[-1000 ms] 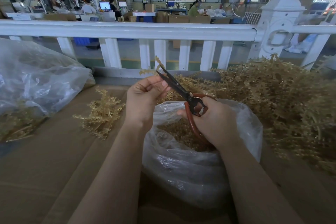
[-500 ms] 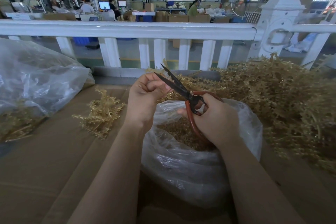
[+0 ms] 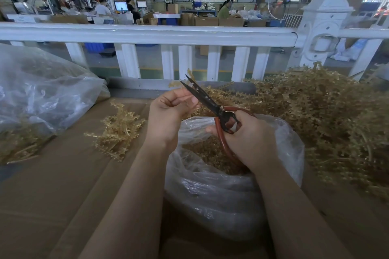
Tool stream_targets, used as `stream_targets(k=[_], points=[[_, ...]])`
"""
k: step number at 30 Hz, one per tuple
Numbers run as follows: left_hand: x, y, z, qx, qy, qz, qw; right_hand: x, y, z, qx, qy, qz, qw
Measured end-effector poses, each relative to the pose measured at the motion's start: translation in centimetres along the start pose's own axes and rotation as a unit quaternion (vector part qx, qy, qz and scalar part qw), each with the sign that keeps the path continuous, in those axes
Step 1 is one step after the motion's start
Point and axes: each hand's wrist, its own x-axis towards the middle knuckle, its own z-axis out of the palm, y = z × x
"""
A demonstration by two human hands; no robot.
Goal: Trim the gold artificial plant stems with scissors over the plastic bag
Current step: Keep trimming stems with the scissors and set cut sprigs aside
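Gold stem [image 3: 190, 76] pinched in my left hand [image 3: 168, 111]; my right hand [image 3: 246, 134] is gripping slightly parted scissors [image 3: 207, 103] above the plastic bag [image 3: 227, 195].

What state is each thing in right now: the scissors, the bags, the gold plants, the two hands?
scissors: blades slightly open, pointing up and away
left hand: closed, fingers pinching a gold sprig at the blades
right hand: closed around the red scissor handles
plastic bag: open, holding gold trimmings
second bag: lying on its side at the left
small gold bunch: lying loose on the cardboard
big gold pile: heaped at the right
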Motion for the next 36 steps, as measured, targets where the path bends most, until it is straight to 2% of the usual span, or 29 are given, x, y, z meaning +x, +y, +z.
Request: stream_targets(k=[6, 21, 29, 36], points=[[-0.15, -0.14, 0.29, 0.05, -0.003, 0.009, 0.999, 0.03, -0.03, -0.05, -0.014, 0.003, -0.011, 1.0], [-0.02, -0.14, 0.16, 0.056, -0.009, 0.01, 0.998, 0.09, 0.05, 0.03, 0.04, -0.026, 0.011, 0.999], [-0.09, -0.13, 0.15, 0.056, -0.018, 0.025, 0.998, 0.05, 0.26, 0.13, 0.025, -0.011, 0.005, 1.0], [-0.2, -0.34, 0.25, 0.104, -0.046, 0.046, 0.992, 0.05, 0.23, 0.09, 0.002, 0.019, -0.022, 1.0]])
